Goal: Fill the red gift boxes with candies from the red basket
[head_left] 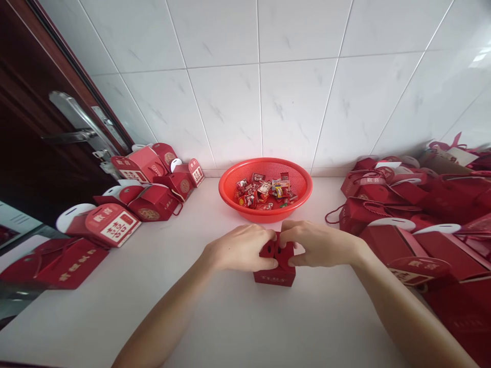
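Observation:
A small dark red gift box [273, 277] stands upright on the white table in front of me, with gold lettering on its near side. My left hand [245, 249] grips its top flap from the left, thumb at the near side and fingers behind. From the right, my right hand [320, 244] pinches the other top flap in the same way. Two dark round holes show in the flaps between my hands. Just behind the box is a red plastic basket [264, 216] with wrapped candies [264, 189] inside.
Several red gift boxes [113, 225] line the table's left side. A larger pile of red boxes and bags [414, 194] fills the right side. Behind the table [207, 312] rises a white tiled wall [222, 107]. A dark door with a metal handle [76, 135] is at left.

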`<state>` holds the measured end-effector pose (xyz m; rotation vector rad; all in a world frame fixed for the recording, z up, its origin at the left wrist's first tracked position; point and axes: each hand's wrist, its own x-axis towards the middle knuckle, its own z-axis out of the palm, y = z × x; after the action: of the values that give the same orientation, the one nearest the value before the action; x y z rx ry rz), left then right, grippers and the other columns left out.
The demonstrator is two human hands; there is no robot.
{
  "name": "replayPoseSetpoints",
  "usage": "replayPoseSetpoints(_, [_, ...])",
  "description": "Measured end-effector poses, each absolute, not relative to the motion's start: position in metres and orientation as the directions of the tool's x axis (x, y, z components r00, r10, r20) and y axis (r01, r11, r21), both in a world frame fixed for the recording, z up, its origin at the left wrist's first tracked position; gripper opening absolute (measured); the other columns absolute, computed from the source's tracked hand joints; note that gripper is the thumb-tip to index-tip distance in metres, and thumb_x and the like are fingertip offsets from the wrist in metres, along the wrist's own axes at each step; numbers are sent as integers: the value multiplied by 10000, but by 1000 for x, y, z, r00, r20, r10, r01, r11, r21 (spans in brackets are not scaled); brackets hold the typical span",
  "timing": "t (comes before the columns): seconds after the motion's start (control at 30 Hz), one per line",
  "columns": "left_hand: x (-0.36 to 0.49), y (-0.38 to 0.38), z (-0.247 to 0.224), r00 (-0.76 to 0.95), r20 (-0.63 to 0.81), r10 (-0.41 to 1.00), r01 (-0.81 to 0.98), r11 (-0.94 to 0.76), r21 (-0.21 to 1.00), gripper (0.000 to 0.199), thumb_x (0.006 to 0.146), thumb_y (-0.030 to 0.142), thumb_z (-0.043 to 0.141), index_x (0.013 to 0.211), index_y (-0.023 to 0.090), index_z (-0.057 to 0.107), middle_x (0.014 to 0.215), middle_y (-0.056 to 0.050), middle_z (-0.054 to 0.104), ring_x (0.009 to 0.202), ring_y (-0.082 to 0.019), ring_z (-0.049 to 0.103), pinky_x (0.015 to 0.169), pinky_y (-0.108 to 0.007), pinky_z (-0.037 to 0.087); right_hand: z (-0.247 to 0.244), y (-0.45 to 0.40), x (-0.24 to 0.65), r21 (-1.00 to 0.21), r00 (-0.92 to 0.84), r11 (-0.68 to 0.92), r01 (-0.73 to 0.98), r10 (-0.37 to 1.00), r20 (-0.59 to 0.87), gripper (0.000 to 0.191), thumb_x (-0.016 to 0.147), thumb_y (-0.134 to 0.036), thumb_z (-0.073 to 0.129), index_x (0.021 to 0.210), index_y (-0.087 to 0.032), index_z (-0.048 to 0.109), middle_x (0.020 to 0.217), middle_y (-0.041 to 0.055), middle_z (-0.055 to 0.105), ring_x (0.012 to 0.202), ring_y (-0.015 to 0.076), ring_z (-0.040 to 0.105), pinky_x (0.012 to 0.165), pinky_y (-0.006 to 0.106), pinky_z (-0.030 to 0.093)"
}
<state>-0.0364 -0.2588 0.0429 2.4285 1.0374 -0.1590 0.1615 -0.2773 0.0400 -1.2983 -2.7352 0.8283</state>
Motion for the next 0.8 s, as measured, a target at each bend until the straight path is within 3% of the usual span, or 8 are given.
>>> replayPoseSetpoints(0.17, [-37,-258,43,724,-284,629,684,-597,420,239,779,335,634,678,217,453,604,53,480,515,-119,445,491,-273,303,39,-277,162,-462,-665,528,713,719,-204,159,825,-147,688,978,-172,723,1031,71,640,848,190,630,684,269,440])
replayPoseSetpoints(0.4, [-39,-257,45,733,-277,621,670,-589,452,227,761,412,713,844,226,612,760,25,608,661,-160,573,561,-264,358,40,-276,164,-472,-657,519,713,729,-192,175,828,-159,702,999,-180,729,993,53,644,782,171,618,647,274,422])
replayPoseSetpoints(0.8, [-41,-256,43,735,-272,621,668,-592,450,189,768,370,699,824,228,588,734,36,593,637,-152,561,543,-267,342,41,-276,166,-486,-672,537,689,725,-152,85,847,-169,688,931,-165,700,928,39,664,777,165,604,655,274,422])
